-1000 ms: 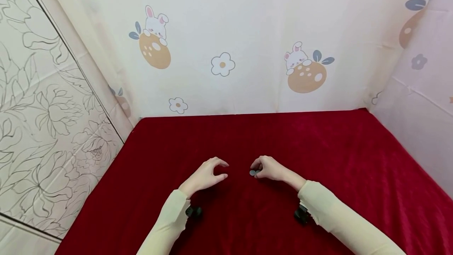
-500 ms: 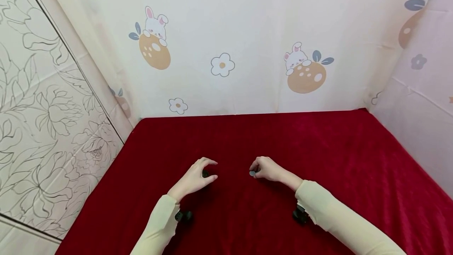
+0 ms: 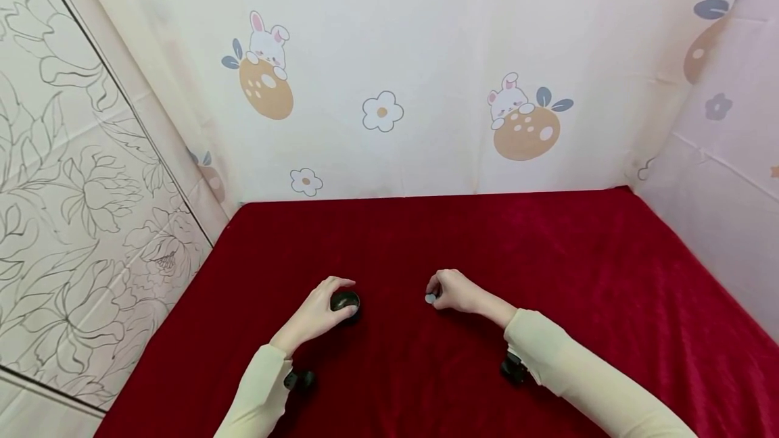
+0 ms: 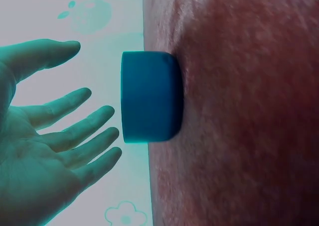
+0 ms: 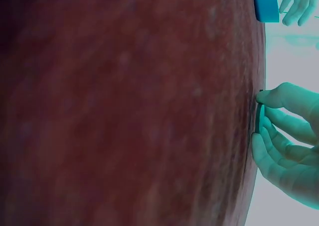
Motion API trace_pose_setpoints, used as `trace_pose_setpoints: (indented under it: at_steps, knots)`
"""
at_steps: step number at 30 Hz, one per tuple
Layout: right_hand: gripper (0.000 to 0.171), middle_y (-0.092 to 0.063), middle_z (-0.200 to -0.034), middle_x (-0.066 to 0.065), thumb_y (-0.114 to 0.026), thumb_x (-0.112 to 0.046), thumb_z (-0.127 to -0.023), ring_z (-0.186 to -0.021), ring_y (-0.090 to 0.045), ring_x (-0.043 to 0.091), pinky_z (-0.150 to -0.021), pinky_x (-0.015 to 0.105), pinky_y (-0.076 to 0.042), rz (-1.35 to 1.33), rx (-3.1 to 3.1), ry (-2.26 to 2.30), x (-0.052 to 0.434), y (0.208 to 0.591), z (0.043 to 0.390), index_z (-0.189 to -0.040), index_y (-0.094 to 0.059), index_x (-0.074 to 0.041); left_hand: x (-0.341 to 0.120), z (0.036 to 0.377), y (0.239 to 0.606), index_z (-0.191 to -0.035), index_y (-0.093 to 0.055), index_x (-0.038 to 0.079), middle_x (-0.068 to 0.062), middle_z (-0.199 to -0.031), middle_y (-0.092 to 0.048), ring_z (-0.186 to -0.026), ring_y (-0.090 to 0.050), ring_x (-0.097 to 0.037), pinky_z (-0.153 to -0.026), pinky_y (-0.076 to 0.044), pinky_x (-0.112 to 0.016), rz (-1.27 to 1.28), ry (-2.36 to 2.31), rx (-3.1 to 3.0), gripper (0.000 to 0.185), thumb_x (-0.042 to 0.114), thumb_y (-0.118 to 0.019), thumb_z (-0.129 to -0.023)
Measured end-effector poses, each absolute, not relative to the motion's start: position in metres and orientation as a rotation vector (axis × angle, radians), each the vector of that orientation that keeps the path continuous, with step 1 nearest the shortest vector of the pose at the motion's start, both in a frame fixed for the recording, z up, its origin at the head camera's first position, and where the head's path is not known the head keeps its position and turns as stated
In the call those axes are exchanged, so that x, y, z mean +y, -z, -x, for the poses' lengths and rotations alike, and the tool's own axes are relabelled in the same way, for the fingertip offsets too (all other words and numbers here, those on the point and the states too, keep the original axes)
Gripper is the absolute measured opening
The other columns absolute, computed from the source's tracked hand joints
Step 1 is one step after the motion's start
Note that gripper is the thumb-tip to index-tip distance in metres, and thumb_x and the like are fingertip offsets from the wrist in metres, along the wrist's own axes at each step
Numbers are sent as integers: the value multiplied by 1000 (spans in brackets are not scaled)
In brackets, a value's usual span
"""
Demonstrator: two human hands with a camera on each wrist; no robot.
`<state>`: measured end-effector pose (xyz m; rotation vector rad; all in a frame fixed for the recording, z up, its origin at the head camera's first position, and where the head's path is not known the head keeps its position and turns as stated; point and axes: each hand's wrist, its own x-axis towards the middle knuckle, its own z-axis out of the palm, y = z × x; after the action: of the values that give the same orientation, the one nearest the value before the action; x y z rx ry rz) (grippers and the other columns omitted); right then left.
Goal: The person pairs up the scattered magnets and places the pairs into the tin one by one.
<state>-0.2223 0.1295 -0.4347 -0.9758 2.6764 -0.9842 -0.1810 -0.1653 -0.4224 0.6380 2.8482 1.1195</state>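
So we've got a small dark round container point(image 3: 345, 301) sitting on the red cloth point(image 3: 548, 255), and our left hand point(image 3: 316, 313) is right at it with fingers spread and loose, not actually wrapped around it; in the wrist view there's a gap. Our right hand point(image 3: 453, 291) pinches a thin little disc point(image 3: 431, 299), maybe its lid, edge down against the cloth, well apart from the container. Biggest risk we'd guess: that disc is thin and could slip out of the pinch, or the unheld container could scoot on the plush fabric if we nudge it.
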Motion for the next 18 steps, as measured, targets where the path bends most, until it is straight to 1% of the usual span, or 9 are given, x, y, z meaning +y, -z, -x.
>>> trace_pose_setpoints:
  at_steps: [5, 9, 12, 18]
  knots:
    - [17, -60, -80, 6, -62, 3, -70, -67, -56, 12, -58, 19, -44, 1002, 2654, 1016, 122, 433, 221, -86, -65, 2, -172, 181, 425, -119, -52, 6, -3, -114, -51, -108, -48, -23, -88, -39, -43, -642, -1127, 2845, 44, 20, -66, -79]
    - [16, -60, -81, 7, -62, 3, -71, -68, -56, 13, -59, 19, -45, 1024, 2642, 1043, 115, 429, 220, -87, -64, 1, -177, 181, 427, -121, -50, 6, -4, -116, -50, -109, -48, -23, -88, -39, -43, -638, -1120, 2837, 46, 18, -66, -79]
    - [16, -60, -82, 8, -62, 3, -71, -70, -57, 14, -60, 19, -45, 1032, 2635, 1060, 109, 426, 219, -88, -64, 2, -180, 180, 429, -121, -50, 5, -6, -116, -50, -108, -48, -24, -88, -40, -42, -631, -1120, 2826, 47, 17, -66, -79]
    - [16, -59, -81, 5, -63, 1, -72, -69, -56, 12, -60, 19, -45, 1040, 2628, 1090, 98, 425, 219, -87, -65, 1, -184, 179, 432, -122, -49, 4, -8, -115, -49, -103, -51, -28, -86, -43, -41, -616, -1139, 2803, 48, 16, -66, -79]
